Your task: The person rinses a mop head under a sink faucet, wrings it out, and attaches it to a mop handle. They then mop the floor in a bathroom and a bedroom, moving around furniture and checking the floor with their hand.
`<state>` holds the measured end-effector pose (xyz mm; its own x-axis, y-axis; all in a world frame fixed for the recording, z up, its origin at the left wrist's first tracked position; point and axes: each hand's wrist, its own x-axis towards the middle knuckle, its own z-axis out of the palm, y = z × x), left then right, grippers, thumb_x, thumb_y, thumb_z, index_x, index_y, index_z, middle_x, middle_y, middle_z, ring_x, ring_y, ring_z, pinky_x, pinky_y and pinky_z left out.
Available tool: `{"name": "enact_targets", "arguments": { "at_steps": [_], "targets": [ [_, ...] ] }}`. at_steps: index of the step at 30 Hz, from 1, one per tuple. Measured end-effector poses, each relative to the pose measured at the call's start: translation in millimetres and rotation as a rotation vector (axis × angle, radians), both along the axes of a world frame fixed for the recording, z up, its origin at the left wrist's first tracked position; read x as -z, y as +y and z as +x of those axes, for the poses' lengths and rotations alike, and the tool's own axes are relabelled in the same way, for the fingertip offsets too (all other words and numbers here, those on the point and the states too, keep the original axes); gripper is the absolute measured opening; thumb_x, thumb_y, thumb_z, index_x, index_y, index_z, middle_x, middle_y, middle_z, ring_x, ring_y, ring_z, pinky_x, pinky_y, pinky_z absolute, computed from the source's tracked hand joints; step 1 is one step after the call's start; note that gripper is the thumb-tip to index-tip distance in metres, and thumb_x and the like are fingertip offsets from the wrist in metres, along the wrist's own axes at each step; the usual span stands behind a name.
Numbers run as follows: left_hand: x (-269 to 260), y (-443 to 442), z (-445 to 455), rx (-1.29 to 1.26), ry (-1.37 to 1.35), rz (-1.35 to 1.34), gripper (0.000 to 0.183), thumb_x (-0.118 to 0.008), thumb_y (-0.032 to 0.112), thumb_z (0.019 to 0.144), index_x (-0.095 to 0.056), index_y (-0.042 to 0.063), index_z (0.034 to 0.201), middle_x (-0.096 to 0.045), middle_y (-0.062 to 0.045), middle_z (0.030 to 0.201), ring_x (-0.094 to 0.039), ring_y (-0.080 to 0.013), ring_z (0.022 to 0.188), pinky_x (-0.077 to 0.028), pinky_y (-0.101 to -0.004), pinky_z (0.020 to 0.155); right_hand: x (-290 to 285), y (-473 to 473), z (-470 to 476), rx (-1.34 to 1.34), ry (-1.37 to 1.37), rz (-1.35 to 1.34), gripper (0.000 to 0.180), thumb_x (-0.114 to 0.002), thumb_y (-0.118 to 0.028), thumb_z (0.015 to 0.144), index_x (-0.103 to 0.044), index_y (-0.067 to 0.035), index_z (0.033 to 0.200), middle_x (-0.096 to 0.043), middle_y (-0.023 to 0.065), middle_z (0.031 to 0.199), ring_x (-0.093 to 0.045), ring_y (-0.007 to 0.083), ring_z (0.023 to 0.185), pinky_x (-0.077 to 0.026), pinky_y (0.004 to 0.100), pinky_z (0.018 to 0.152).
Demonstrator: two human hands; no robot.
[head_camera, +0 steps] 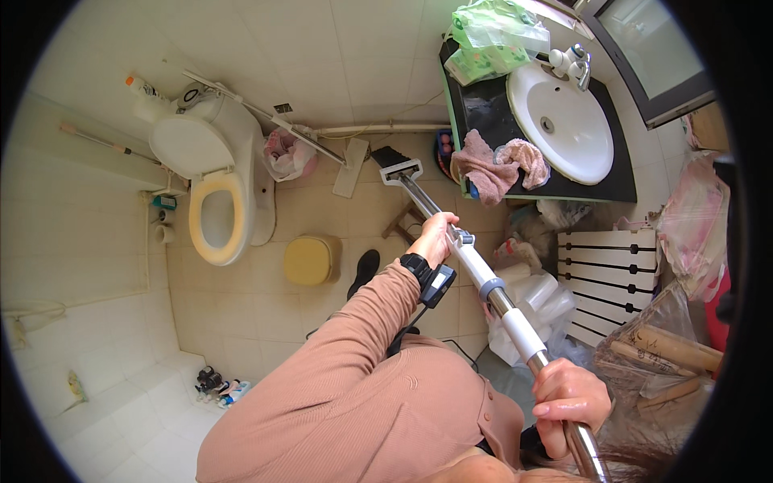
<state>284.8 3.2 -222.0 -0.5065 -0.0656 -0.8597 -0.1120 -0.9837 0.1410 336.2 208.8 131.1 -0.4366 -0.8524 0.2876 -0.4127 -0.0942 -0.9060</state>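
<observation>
Both hands are on a squeeze mop [481, 265] with a steel and white handle, which slants from the lower right up to the floor ahead. My left hand [438, 236] grips the shaft near the grey-and-white lever joint; a black watch or band and a small device are on that wrist. Lower down, my right hand [572, 401] is wrapped around the steel tube and looks wet. At the far end, the white mop head [401, 172] carries a dark sponge or pad [389, 157], close to the floor tiles left of the vanity.
A toilet [241, 199] with its lid up stands left, beside a bagged waste bin [290, 154]. A flat mop [350, 169] leans there. A yellow stool [308, 261] and a wooden stool [404, 223] stand on the floor. Right are a black-topped washbasin [561, 121], cloths [486, 169] and plastic bags [531, 302].
</observation>
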Motion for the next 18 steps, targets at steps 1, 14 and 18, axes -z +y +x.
{"name": "enact_targets", "arguments": {
  "at_steps": [1,14,18],
  "targets": [
    [-0.7,0.9,-0.9,-0.013,0.0,-0.011,0.014,-0.064,0.017,0.084,-0.053,0.008,0.083,-0.052,-0.004,0.063,-0.055,-0.0217,0.05,-0.051,-0.0398,0.049,0.9,1.0,0.5,0.014,-0.002,-0.018,0.007,-0.066,-0.005,0.083,-0.065,-0.005,0.09,-0.055,0.0031,0.06,-0.054,0.0179,0.053,-0.049,0.0324,0.059],
    [36.1,-42.5,-11.5,0.107,0.049,-0.112,0.013,-0.064,0.018,0.083,-0.056,0.009,0.083,-0.054,-0.005,0.065,-0.056,-0.0238,0.054,-0.05,-0.0438,0.053,13.5,-29.8,4.6,0.059,-0.033,-0.105,0.027,-0.067,0.009,0.061,-0.07,-0.002,0.085,-0.052,0.0038,0.057,-0.054,0.0211,0.051,-0.049,0.0328,0.057],
    [44.8,-45.5,-17.1,0.07,0.027,-0.097,0.013,-0.064,0.02,0.083,-0.058,0.01,0.079,-0.053,-0.004,0.064,-0.055,-0.0224,0.054,-0.05,-0.0429,0.054,14.8,-35.3,-0.9,-0.054,-0.019,-0.067,0.029,-0.066,0.008,0.058,-0.071,-0.002,0.084,-0.05,0.003,0.055,-0.052,0.0197,0.049,-0.048,0.0312,0.056]
  ]
}}
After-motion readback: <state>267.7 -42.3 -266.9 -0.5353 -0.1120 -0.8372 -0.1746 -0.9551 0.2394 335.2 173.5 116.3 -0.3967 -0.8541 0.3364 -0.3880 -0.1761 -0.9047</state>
